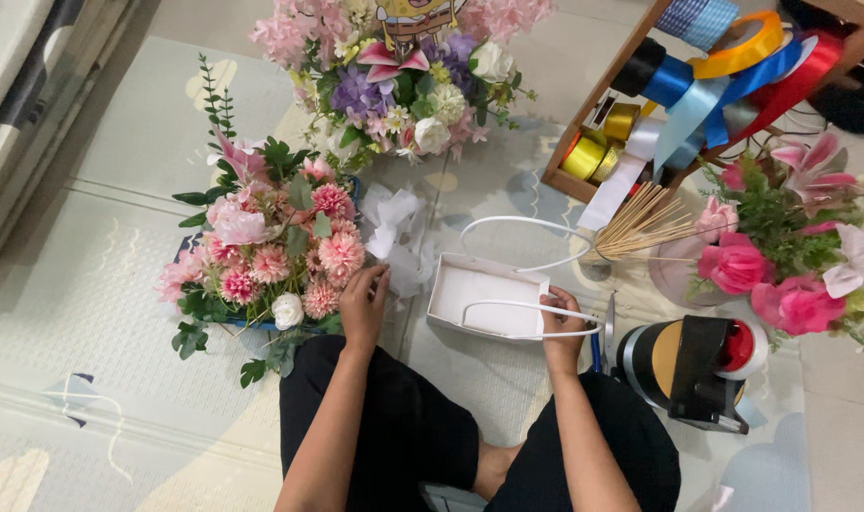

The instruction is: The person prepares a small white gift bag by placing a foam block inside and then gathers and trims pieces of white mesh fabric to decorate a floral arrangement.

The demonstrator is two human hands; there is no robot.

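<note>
The right hand [559, 322] is pinching the near handle of a white paper bag [484, 299], fingers closed on the cord (the bag is lying open on the floor mat [91, 284] between the knees). The left hand [363, 305] is resting half-open against the pink flower arrangement [266, 251], holding nothing. White tissue paper [399, 232] is lying just beyond the bag. Wooden skewers [641, 223], a ribbon rack [698, 76] and a tape dispenser [698, 365] are sitting to the right.
</note>
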